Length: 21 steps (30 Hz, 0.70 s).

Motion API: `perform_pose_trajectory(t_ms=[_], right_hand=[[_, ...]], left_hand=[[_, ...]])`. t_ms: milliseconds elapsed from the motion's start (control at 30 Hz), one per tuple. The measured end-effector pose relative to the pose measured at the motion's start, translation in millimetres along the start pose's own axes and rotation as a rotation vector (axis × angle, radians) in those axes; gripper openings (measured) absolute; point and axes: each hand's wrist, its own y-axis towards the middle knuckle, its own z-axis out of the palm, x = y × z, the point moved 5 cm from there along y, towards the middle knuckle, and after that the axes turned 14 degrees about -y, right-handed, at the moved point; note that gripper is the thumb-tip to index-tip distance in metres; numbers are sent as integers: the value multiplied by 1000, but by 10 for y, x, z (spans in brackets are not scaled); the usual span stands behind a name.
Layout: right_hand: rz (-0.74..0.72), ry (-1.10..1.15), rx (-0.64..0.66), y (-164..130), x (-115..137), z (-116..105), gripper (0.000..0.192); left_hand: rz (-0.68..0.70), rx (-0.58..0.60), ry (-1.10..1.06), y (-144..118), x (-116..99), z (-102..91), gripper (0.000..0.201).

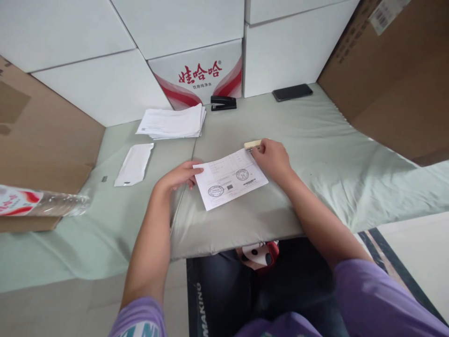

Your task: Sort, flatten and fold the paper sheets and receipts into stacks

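head view | left hand (178,176) lay flat, fingers pinning the left edge of the stamped sheet (229,180) on the green cloth (315,140) | right hand (272,157) closed on a small pale block (253,144) at the sheet's top corner | two stamps showed on the sheet; paper stack (173,122) and stapler (223,103) lay apart behind

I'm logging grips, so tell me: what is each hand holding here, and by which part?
The right hand grips a small wooden stamp at one end, beside the stamped sheet. The left hand holds nothing; its fingertips press the sheet's left edge.
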Motion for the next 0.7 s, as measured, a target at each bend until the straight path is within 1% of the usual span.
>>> perform_pose_trajectory(t_ms=[133,233,300,367,467,533,600,633,700], right_hand=[[-30,128,-100,-3,27,-104,31],[-71,136,-201,-32,73,-231,31],[-101,109,-275,-94,130,-387,30],[-130,80,-323,-182,209,-593,29],[-191,39,-330,-268,357,-925,28],[-247,14,-320,-209,466,-1080,27],[-272,-16,-304,-7,558,-1099,26],[-253,-40,-283,145,586,-1040,24],[-180,-95,-218,498,605,-795,21]], left_hand=[[0,16,18,-21,-17,18,41],[-23,35,87,-53,-43,50,41],[-34,46,127,-67,-58,70,39],[-35,51,145,-75,-70,85,38],[-34,70,155,-86,-80,108,37],[-38,87,162,-95,-84,121,38],[-42,100,173,-101,-84,127,40],[-44,104,179,-101,-83,127,41],[-47,102,185,-96,-75,120,43]])
